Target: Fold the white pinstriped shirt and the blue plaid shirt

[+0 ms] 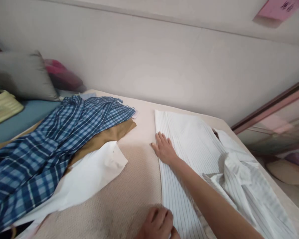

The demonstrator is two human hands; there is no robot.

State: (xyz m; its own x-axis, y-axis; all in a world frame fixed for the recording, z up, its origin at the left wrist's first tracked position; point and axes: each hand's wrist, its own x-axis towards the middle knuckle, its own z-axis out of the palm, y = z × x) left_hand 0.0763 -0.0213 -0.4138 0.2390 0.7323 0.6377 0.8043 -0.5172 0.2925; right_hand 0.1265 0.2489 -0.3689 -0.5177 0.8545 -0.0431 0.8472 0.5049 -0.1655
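Note:
A white shirt with thin dark stripes (189, 142) lies on the bed. Its left part is spread flat, and its right part is crumpled into loose folds. My right hand (164, 148) rests on the shirt's left edge with the fingers stretched out and the thumb apart, reaching just past the edge. At the bottom of the view, my left hand (158, 224) is closed at the same edge, nearer to me. Its fingers are curled, and a bit of white cloth shows by them; the lower part of this hand is cut off by the frame.
A blue plaid shirt (57, 142), a brown garment (99, 139) and a white garment (89, 177) overlap on the left of the bed (137, 166). Behind them are a grey cushion (22, 76) and a yellow basket (3, 108). A wall (139, 56) borders the far side.

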